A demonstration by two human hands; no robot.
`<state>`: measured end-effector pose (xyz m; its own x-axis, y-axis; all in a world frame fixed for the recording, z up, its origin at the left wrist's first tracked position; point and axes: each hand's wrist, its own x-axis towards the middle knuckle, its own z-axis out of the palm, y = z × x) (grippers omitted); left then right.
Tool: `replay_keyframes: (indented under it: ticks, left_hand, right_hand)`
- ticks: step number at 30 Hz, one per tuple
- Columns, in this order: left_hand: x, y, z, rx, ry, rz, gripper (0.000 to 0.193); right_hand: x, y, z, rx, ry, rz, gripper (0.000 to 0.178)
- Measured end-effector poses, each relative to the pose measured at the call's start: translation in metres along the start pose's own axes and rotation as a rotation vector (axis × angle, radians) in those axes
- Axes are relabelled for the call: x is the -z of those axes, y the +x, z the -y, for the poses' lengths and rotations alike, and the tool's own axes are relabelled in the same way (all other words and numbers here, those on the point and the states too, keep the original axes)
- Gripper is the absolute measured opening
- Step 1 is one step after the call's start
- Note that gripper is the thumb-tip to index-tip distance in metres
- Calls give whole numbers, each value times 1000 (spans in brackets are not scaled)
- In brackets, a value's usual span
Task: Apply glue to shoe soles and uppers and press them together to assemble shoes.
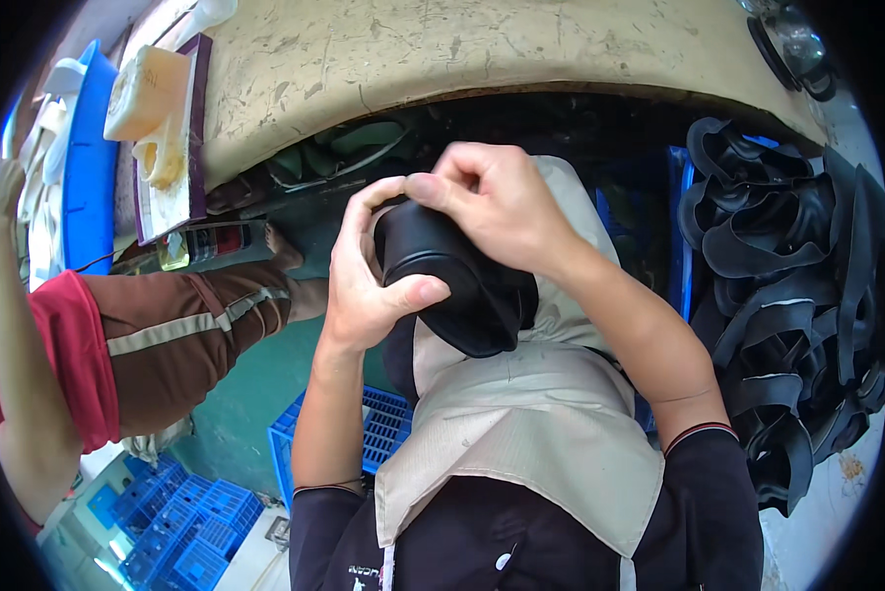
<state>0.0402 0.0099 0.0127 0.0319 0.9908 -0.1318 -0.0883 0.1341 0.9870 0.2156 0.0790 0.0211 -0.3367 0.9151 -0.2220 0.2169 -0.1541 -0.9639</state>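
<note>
A black leather shoe upper (442,251) is held up above my lap, over the beige apron (531,409). My left hand (354,271) grips its left side, with the thumb laid across the front and the fingers curled round the far edge. The thumb and finger of my right hand (502,202) pinch together at that same far edge, touching my left fingertips. Whatever lies between the right fingertips is too small to make out. The lower end of the upper hangs loose toward the apron.
A worn beige table (521,44) curves across the far side. To its left are a tray (198,128) with a yellowed container (147,94) and a blue basin (90,167). Black uppers (773,246) pile up at right. A co-worker's leg (176,335) and blue crates (186,527) are at left.
</note>
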Motion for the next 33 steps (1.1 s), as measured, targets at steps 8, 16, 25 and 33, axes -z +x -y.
replay_keyframes:
  ticks: [8,16,25,33]
  left_hand:
    - [-1,-17,23,125,95,132,61]
    - [25,-22,37,202,-27,25,56]
    - [15,-24,19,164,-216,-64,38]
    - [14,-44,-1,12,-55,-153,21]
  right_hand:
    - [-12,19,-52,266,17,17,19]
    - [-35,16,-74,57,-105,160,31]
    - [-45,14,-73,60,61,218,33]
    - [-16,-44,-22,264,276,414,76]
